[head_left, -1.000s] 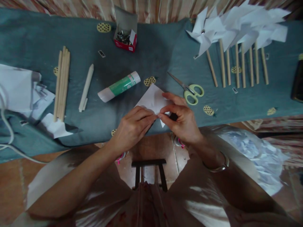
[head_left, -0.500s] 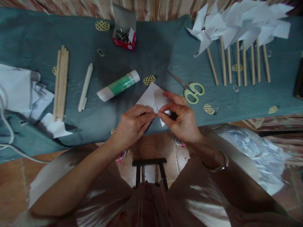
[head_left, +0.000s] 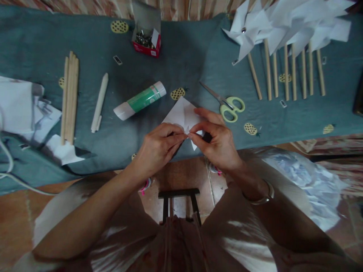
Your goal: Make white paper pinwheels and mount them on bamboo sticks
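A white sheet of paper, creased and partly folded, lies at the table's near edge between my hands. My left hand pinches it with thumb and forefinger from the left. From the right, my right hand pinches the same spot, its other fingers curled over the paper. The fingertips of both hands nearly meet at a small raised fold. Part of the sheet is hidden under my fingers. Green-handled scissors rest just beyond my right hand, and a glue stick lies beyond my left.
Finished paper pinwheels on wooden sticks lie at the back right. An opened red box of metal pins stands at the back. Leftward are a pen, a bundle of wooden sticks, paper pieces and a white cable.
Both hands keep pinching the paper at nearly the same place. The small fold at my fingertips stands out slightly more. The whole view has shifted a little.
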{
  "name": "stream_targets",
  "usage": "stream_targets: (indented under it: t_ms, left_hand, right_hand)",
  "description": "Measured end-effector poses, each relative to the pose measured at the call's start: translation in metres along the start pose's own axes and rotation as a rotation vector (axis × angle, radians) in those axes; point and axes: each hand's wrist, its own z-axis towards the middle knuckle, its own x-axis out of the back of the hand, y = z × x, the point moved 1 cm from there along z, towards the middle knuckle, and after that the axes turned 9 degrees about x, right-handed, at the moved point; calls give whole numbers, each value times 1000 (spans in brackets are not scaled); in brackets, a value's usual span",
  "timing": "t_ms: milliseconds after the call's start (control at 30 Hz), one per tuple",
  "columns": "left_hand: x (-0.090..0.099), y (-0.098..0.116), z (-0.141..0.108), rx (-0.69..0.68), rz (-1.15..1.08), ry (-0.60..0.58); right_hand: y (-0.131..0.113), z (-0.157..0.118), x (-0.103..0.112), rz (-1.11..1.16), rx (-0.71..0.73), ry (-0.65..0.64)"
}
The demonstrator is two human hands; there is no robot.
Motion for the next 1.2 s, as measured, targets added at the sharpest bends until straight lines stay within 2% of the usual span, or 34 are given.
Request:
stream_targets:
  t_ms: [633, 867, 1000, 1200]
  left_hand:
    - [0, 1, -1, -16, 22, 11]
    - [-2, -1, -2, -23, 12, 21]
    - [-1, -1, -2, 13, -14, -2]
    - [0, 0, -3, 22, 2, -27]
  right_hand:
    - [5, -6, -3, -43, 141, 27]
    - [5, -9, -6, -63, 151, 31]
    - [1, -9, -5, -109, 155, -3]
    - [-9, -12, -7, -178, 252, 65]
